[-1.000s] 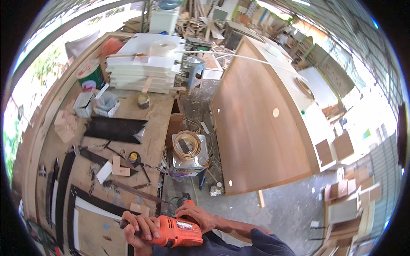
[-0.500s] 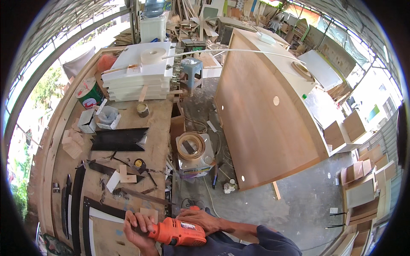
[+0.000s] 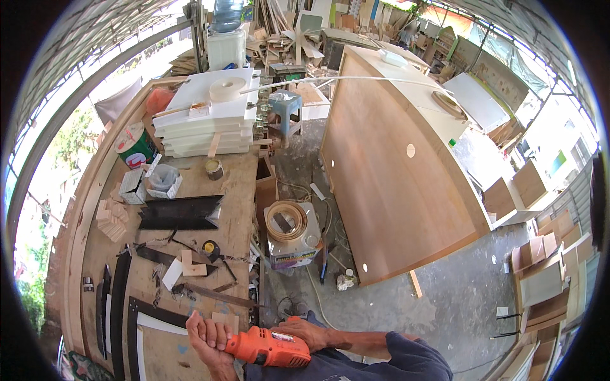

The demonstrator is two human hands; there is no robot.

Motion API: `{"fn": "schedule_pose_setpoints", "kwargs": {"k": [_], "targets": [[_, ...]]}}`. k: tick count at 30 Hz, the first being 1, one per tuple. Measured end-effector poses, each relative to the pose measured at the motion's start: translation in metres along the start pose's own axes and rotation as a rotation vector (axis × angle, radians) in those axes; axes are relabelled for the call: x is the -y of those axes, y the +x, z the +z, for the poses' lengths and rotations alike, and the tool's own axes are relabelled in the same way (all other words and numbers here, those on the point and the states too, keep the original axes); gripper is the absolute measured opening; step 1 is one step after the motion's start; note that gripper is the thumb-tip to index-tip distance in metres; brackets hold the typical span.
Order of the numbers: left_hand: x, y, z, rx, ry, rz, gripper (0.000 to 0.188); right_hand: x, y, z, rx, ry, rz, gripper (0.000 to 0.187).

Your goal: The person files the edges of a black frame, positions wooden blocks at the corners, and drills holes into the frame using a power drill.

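Observation:
An orange power drill [image 3: 270, 347] lies sideways in front of my body at the lower edge. My left hand [image 3: 210, 335] is closed round its front end, so the chuck is mostly covered. Behind the drill body, my right hand [image 3: 306, 330] grips it from the far side, with its fingers partly hidden. Left of the drill, a black-edged frame [image 3: 131, 330] with a white inner strip lies on the wooden workbench [image 3: 232, 184]. A small pale wood piece [image 3: 225, 322] is just beyond my left hand.
Dark strips, a yellow-and-black tape measure [image 3: 210, 247] and a black board [image 3: 180, 213] lie on the bench. White panels [image 3: 203, 136] are stacked at its far end. A coil of edging [image 3: 284, 221] sits on a container beside the bench. A large wooden cabinet [image 3: 391, 171] stands at right.
The drill and both hands have shifted slightly right and down in view, along with the bench. My left hand's fingers look more tightly curled round the drill's front.

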State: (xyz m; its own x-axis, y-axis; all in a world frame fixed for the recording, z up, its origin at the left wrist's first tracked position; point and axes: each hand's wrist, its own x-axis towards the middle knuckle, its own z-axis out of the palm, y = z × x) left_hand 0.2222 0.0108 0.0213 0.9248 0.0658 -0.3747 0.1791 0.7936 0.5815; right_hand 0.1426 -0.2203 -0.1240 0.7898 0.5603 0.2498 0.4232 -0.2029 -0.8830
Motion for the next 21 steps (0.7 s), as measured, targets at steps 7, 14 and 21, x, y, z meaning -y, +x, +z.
{"fn": "schedule_pose_setpoints", "kwargs": {"k": [7, 14, 21], "targets": [[0.010, 0.002, 0.001, 0.013, 0.010, 0.001, 0.050, -0.001, -0.006, -0.012, 0.019, -0.007, 0.039, 0.094], [0.002, 0.001, -0.004, 0.159, -0.113, 0.063, 0.052, 0.005, 0.008, -0.011, -0.030, 0.002, -0.059, 0.084], [0.006, -0.005, 0.009, 0.340, -0.084, -0.074, 0.053, 0.016, 0.004, -0.017, -0.180, -0.068, -0.143, 0.069]]}}
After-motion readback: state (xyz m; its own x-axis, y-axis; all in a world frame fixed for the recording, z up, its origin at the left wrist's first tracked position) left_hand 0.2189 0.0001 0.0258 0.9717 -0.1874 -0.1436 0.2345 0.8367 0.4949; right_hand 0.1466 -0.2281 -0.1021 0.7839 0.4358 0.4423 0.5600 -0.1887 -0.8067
